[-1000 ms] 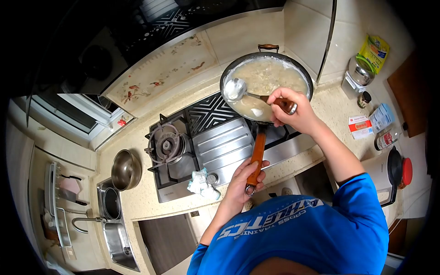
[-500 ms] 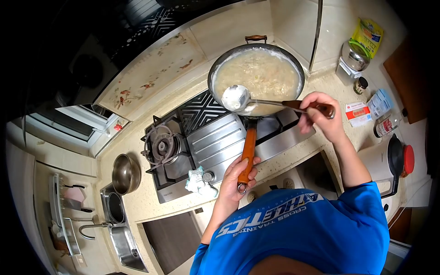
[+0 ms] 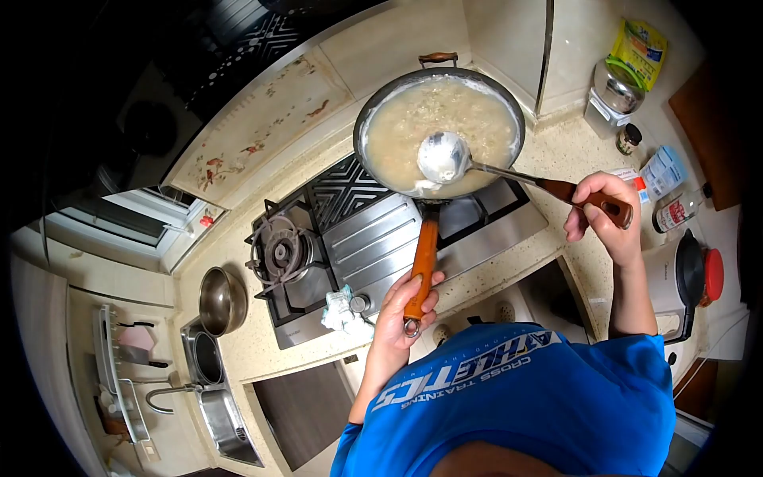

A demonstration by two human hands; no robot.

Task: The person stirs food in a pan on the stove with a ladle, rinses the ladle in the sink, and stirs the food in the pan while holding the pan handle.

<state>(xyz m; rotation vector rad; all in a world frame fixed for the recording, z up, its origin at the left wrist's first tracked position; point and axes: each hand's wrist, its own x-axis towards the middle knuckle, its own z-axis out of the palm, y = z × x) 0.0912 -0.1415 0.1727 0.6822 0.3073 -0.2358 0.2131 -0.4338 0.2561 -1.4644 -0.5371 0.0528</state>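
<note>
A large dark wok (image 3: 360,119) full of pale, cloudy food sits on the right side of the stove (image 3: 369,246). My left hand (image 3: 401,308) is wrapped round the wok's orange-brown wooden handle (image 3: 421,266) near its ring end. In my right hand (image 3: 608,211) is the wooden grip of a metal ladle (image 3: 443,157). The ladle's bowl is over the near half of the wok, with some white residue in it; whether it touches the liquid is hard to tell.
Left of the wok are an unused burner (image 3: 282,250), a crumpled cloth (image 3: 343,310), a metal bowl (image 3: 222,300) and a sink (image 3: 226,421). On the right stand a small jar (image 3: 628,139), a glass bottle (image 3: 674,213), a blue-white packet (image 3: 664,171) and a cooker (image 3: 664,274).
My right hand has moved right and toward me, drawing back the ladle's grip. The ladle bowl has shifted from the wok's left side toward its middle. My left hand still holds the handle.
</note>
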